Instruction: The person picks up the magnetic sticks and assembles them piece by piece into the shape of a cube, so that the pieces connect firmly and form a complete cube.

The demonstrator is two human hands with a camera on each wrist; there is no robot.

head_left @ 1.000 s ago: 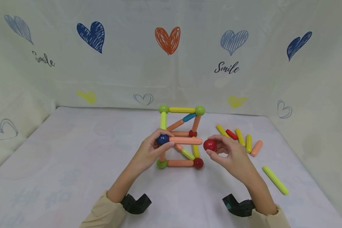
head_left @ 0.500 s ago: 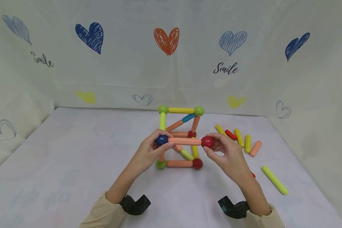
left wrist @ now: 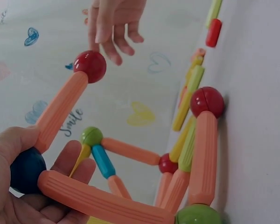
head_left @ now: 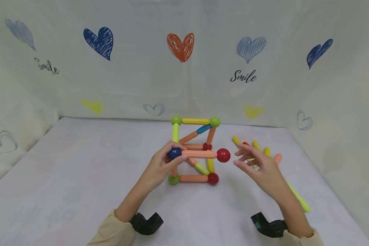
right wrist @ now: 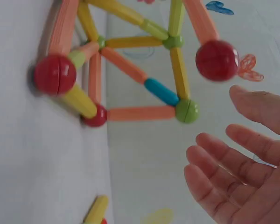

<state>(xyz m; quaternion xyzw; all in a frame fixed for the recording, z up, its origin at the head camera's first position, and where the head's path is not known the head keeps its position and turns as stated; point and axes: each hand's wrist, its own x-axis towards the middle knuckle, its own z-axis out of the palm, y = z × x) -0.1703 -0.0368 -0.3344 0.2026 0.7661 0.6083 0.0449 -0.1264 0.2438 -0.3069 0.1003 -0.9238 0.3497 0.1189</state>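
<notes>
My left hand (head_left: 160, 162) holds a dark blue ball (left wrist: 27, 171) at the upper front left corner of a frame built from coloured sticks and balls. From that ball an orange stick (head_left: 200, 154) reaches right, with a red ball (head_left: 223, 155) on its free end. Another orange stick (left wrist: 107, 198) runs from the blue ball down to a green ball (left wrist: 198, 215) on the table. Just right of the upper red ball, my right hand (head_left: 261, 171) hangs apart from it with loosely bent fingers and nothing in them. Green balls (head_left: 215, 121) top the frame's back corners.
Several loose sticks lie behind my right hand, among them a yellow stick (head_left: 236, 139) and an orange stick (head_left: 278, 158). A long yellow-green stick (head_left: 301, 201) lies nearer, partly behind my right wrist. A white cloth with printed hearts (head_left: 180, 47) hangs behind the table.
My right hand brought the red ball to the free end of the orange stick, let go and moved off right. The ball now stays on the stick. My left hand has kept its grip.
</notes>
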